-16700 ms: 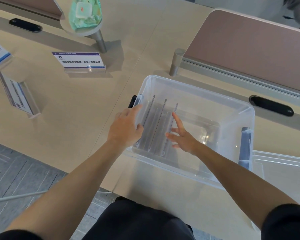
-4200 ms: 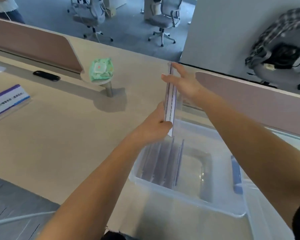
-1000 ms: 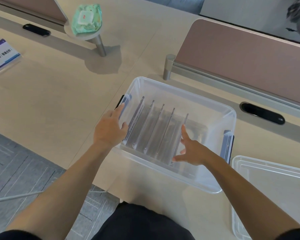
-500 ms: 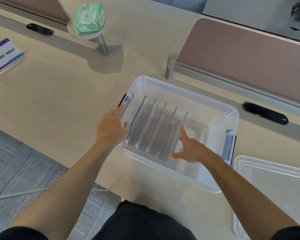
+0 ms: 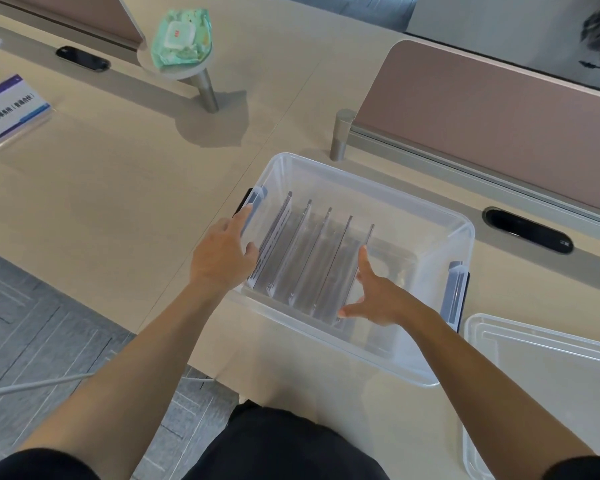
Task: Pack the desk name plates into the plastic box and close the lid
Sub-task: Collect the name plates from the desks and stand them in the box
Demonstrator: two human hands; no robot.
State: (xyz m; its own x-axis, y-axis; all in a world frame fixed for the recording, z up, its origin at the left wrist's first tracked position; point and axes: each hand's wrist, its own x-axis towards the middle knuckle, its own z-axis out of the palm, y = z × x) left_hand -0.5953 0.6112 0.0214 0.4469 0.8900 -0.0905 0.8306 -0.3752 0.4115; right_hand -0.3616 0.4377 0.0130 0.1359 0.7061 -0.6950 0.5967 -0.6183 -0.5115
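While boxed, name plates [image 5: 312,261] stand between both hands.

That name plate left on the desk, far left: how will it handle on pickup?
The name plate looks like clear, glossy acrylic, so probably rigid but slick to pinch. Thin with a paper insert, it is likely light. It leans back on a narrow foot, so a push would probably slide or tip it rather than roll it.

Hands [image 5: 222,258] at plate-filled box [image 5: 426,216]
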